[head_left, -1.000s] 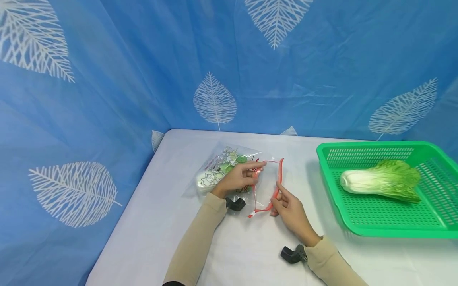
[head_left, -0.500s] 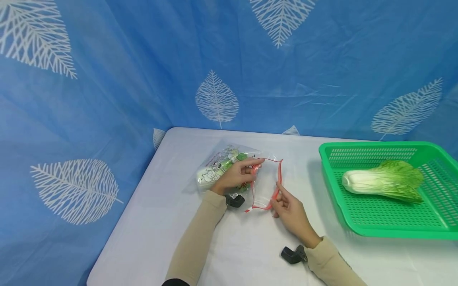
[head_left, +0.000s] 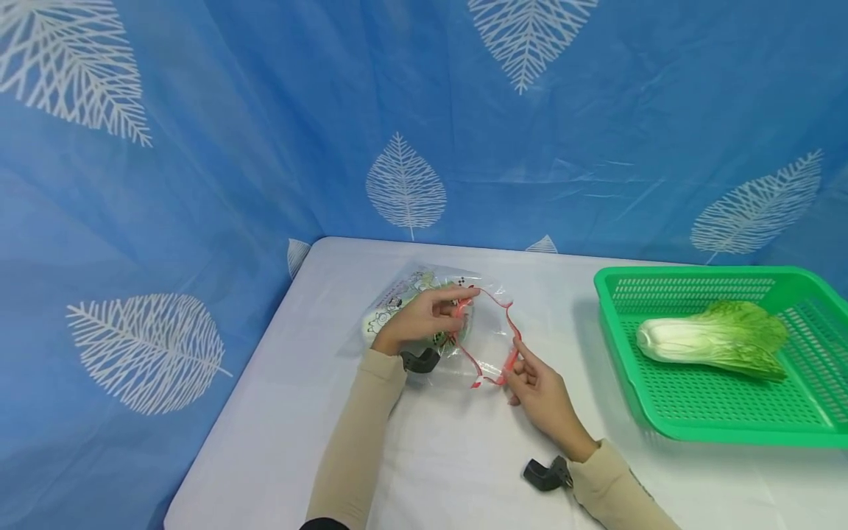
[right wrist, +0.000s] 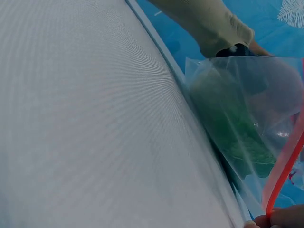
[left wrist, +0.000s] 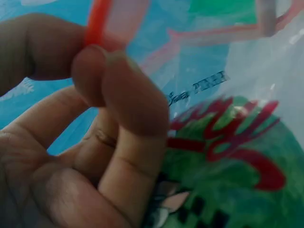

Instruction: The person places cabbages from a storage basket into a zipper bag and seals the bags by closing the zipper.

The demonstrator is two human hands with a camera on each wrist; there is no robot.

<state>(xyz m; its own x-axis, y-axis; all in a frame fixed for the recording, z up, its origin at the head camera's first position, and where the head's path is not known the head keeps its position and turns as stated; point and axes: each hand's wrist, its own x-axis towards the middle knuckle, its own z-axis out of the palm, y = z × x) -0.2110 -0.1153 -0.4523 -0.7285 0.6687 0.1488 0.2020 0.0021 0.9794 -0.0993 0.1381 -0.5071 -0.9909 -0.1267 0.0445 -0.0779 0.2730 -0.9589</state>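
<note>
A clear zip bag point(head_left: 489, 335) with red zip strips and cartoon print lies at mid-table, its mouth spread toward the right. Inside it is a white-and-green leafy vegetable point(right wrist: 225, 123), mostly covered in the head view by my left hand point(head_left: 427, 316). That hand pinches the far-left red strip point(left wrist: 97, 23) between thumb and fingertip. My right hand point(head_left: 545, 394) pinches the opposite red strip near its lower end. In the right wrist view only the fingertips point(right wrist: 285, 217) show, on the strip's end.
To the right stands a green plastic basket point(head_left: 652, 427) with a Chinese cabbage point(head_left: 712, 338) lying in it. A white cloth point(head_left: 278, 434) covers the table. A blue curtain with white leaf patterns point(head_left: 406, 184) hangs behind and at the left.
My left hand has shifted left with its strip, widening the bag's mouth, which now bends into an angular outline. The right hand has stayed nearly in place.
</note>
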